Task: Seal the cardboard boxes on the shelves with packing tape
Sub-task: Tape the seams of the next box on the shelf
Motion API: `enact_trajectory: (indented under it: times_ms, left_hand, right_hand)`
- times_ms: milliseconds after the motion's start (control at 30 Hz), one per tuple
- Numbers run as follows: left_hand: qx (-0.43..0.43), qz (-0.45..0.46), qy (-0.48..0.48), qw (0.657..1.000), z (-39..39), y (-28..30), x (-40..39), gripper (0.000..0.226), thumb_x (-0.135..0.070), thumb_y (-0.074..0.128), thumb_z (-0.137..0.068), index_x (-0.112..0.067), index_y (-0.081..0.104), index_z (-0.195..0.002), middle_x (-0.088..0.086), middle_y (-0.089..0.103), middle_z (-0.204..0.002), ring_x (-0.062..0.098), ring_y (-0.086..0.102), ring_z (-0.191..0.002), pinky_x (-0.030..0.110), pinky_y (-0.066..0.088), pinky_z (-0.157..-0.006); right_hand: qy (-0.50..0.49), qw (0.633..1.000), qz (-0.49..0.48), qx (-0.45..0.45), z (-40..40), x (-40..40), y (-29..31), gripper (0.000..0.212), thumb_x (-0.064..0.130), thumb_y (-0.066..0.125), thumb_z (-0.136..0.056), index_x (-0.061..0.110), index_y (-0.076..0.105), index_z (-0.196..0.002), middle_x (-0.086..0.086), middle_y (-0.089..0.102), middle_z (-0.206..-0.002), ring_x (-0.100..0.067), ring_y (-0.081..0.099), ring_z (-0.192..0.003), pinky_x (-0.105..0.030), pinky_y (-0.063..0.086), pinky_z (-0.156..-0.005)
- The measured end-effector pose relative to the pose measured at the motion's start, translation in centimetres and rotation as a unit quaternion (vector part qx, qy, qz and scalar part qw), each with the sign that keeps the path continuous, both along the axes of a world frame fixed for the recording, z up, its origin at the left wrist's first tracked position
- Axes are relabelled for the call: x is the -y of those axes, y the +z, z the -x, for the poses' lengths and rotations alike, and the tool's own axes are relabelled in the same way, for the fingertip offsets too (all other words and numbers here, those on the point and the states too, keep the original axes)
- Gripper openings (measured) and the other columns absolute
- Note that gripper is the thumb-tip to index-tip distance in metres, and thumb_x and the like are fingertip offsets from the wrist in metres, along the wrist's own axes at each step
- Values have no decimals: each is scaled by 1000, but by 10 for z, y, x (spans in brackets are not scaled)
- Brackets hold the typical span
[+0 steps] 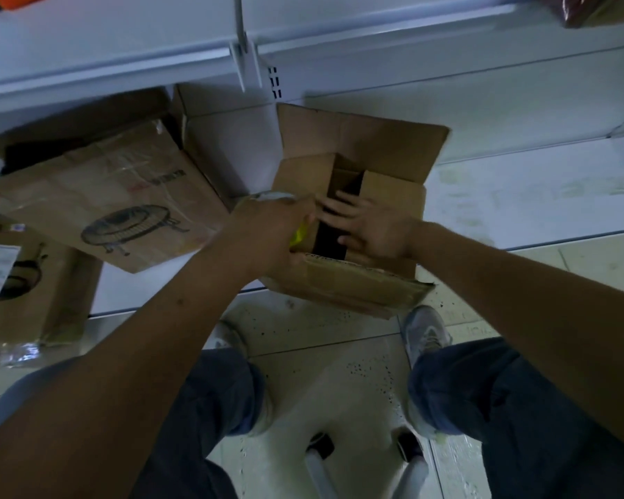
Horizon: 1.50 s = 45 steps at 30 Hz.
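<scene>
The person is sitting before the lowest white shelf [519, 196], both arms reaching forward. An open cardboard box [353, 225] is sitting at the shelf's front edge, its far flap standing up and its near flap hanging over the edge. The right hand [371, 225] is lying flat, fingers straight, pressing an inner flap down beside the dark gap. The left hand [271, 235] is gripping a roll of packing tape [272, 197] at the box's left side, a yellow piece [299, 235] showing under it. A printed box [112, 207] is lying tilted to the left
</scene>
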<state>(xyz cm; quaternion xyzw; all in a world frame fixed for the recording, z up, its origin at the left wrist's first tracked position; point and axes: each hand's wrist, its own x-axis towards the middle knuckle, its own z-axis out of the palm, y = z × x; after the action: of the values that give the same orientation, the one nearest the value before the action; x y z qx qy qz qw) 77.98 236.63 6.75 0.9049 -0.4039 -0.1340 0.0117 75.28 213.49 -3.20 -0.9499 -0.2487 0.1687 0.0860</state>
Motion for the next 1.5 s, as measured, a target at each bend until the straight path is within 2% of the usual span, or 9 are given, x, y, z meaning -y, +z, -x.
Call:
enact_trajectory:
  times_ms: [200,333,467,600,800,967,1100,1333,1500]
  left_hand:
    - [36,-9,12,999,5,-14,-2,56,-30,68,-85,-19,46,-135,12,63,-119,36,60,-102,50,51,-84]
    - [73,-4,49,996,-2,-24,7,46,-32,61,-93,-31,36,-131,7,60,-122,36,64,-92,46,55,-73]
    - [127,-20,85,988,-3,-36,23,37,-36,54,-98,-27,40,-131,3,58,-125,31,65,-91,36,46,-66]
    - [118,-42,84,989,-4,-66,30,48,-20,58,-94,-22,35,-136,13,57,-126,38,65,-95,36,43,-61]
    - [97,-69,157,980,-6,-91,23,61,-5,46,-97,-14,21,-153,19,64,-117,37,68,-89,38,48,-63]
    - [69,-35,204,976,3,-98,11,63,-14,45,-101,-13,16,-157,22,61,-123,37,65,-101,42,53,-78]
    - [33,134,298,945,8,-99,2,55,-34,44,-99,-12,33,-148,20,64,-117,39,64,-99,48,52,-82]
    - [-50,206,117,970,13,-70,9,57,-27,64,-92,-25,39,-143,10,61,-126,27,66,-99,35,55,-84]
    - [-275,382,230,852,-3,-42,39,36,-27,71,-91,-23,55,-123,-20,58,-105,0,65,-78,20,56,-65]
  right_hand:
    - [46,984,95,-144,-8,-22,-30,51,23,29,-109,41,18,-155,13,4,-165,-24,-2,-152,-46,-2,-122]
    - [-112,992,-56,-13,-16,-15,21,27,27,42,-100,22,65,-112,-3,67,-110,-23,63,-100,-41,52,-84]
    - [-218,926,-29,307,-33,36,76,39,27,45,-94,15,58,-130,-13,61,-123,-34,55,-112,-39,45,-82]
    - [-309,933,87,159,-30,65,45,77,49,52,-95,17,18,-156,-15,26,-159,-44,24,-143,-57,22,-116]
    - [-259,958,117,43,-6,36,35,57,57,48,-95,22,46,-139,-11,56,-126,-31,54,-113,-43,47,-88]
    - [-277,950,94,-114,21,26,-23,66,58,20,-102,38,-13,-155,-2,-16,-164,-39,-10,-150,-69,15,-114]
    - [-266,955,89,-100,21,23,-51,69,66,-8,-92,34,-19,-153,-7,-23,-162,-42,-22,-146,-68,20,-114]
    - [-164,983,52,-69,16,21,-52,60,49,21,-104,40,-10,-154,2,-25,-162,-30,-25,-147,-62,10,-117]
    - [-171,982,73,-32,-5,14,-51,61,50,27,-104,33,2,-157,9,-10,-165,-23,-15,-151,-66,4,-116]
